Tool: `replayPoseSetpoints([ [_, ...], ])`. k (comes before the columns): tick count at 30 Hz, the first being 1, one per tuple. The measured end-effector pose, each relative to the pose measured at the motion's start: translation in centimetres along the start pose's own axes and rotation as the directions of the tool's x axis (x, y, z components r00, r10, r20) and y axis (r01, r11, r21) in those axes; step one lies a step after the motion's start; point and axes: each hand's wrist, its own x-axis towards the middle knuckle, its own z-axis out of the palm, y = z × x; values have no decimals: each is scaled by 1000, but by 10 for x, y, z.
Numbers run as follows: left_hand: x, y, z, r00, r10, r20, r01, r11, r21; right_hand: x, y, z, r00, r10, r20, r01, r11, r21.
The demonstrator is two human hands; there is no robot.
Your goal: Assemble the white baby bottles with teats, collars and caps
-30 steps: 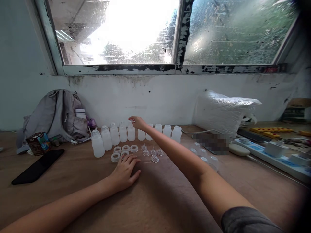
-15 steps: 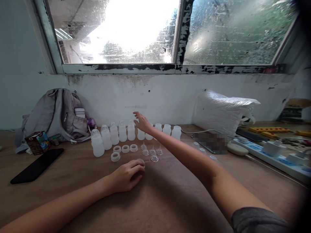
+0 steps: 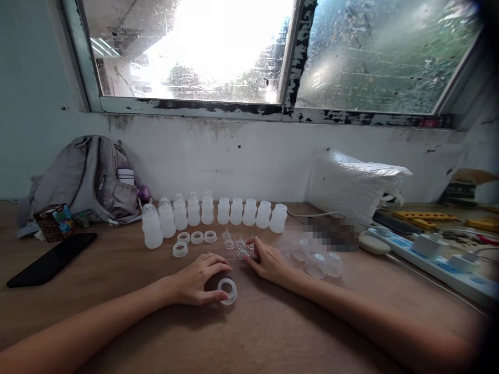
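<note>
My left hand [image 3: 200, 280] rests low over the table with a translucent bottle collar ring [image 3: 234, 295] tilted at its thumb, the hole facing me. The thumb lies across the ring's left edge; the other fingers curl above it. My right hand [image 3: 270, 264] reaches to the clear bottle nipples [image 3: 228, 244], thumb and index finger apart beside the nearest nipple [image 3: 241, 255]. Part of the group is hidden behind this hand. More collar rings [image 3: 180, 250] lie flat to the left. Behind them stand capped baby bottles [image 3: 152, 228] and uncapped bottles [image 3: 278, 219] in a curved row.
Clear dome caps [image 3: 315, 266] lie right of my right hand. Farther right are a blurred-out flat object [image 3: 331, 234], a power strip [image 3: 429, 254] and a white padded bag [image 3: 346, 187]. On the left are a black phone [image 3: 50, 259], a small carton [image 3: 54, 222] and a grey backpack [image 3: 83, 176].
My right hand has come back from above the bottles down to the nipples. My left hand has turned, and the collar ring at it now shows lower and more openly.
</note>
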Motion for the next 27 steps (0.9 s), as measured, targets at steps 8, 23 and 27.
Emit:
replayPoseSetpoints([
  [8,-2,1,2,994,107,-31,-107,994,-7,1,-11,-1,993,-120,-9,121,990,72],
  [23,-2,0,7,979,48,-196,-45,999,20,-14,-41,-15,934,-316,167,163,792,588],
  [27,4,3,10,991,79,-111,-63,988,141,-13,-38,-13,957,-254,139,101,741,664],
])
